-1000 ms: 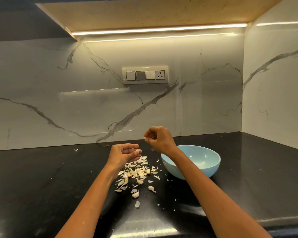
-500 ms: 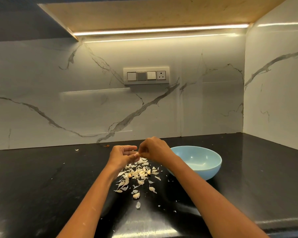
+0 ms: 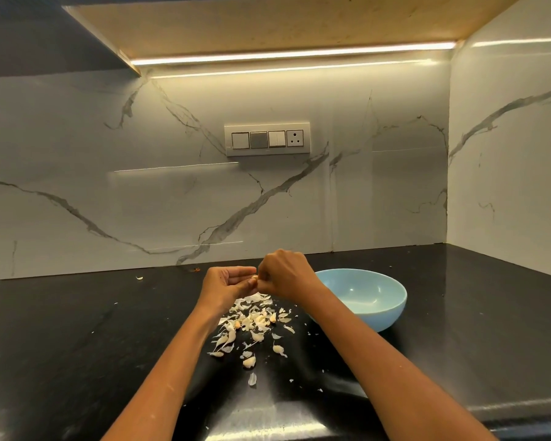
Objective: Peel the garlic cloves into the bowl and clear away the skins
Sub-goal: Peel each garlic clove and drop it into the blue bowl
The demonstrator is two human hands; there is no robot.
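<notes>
Fingers of the left hand (image 3: 226,286) and right hand (image 3: 283,275) pinch one small pale garlic clove (image 3: 254,278), so peel slowly, then drop it in the round blue bowl (image 3: 363,297) just right of the grip.

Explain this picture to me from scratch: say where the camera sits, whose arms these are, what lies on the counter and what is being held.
There is no machine here. A person wears a wide-angle camera on the head, so you look forward and down along their two bare arms. The left hand and the right hand meet above a black countertop and together pinch a small garlic clove, apparently peeling it. Below them lies a scatter of garlic skins and cloves. To the right stands a light blue bowl; its visible inside looks empty, though the right hand hides part of it. Behind is a marble-patterned wall with a switch panel.
</notes>
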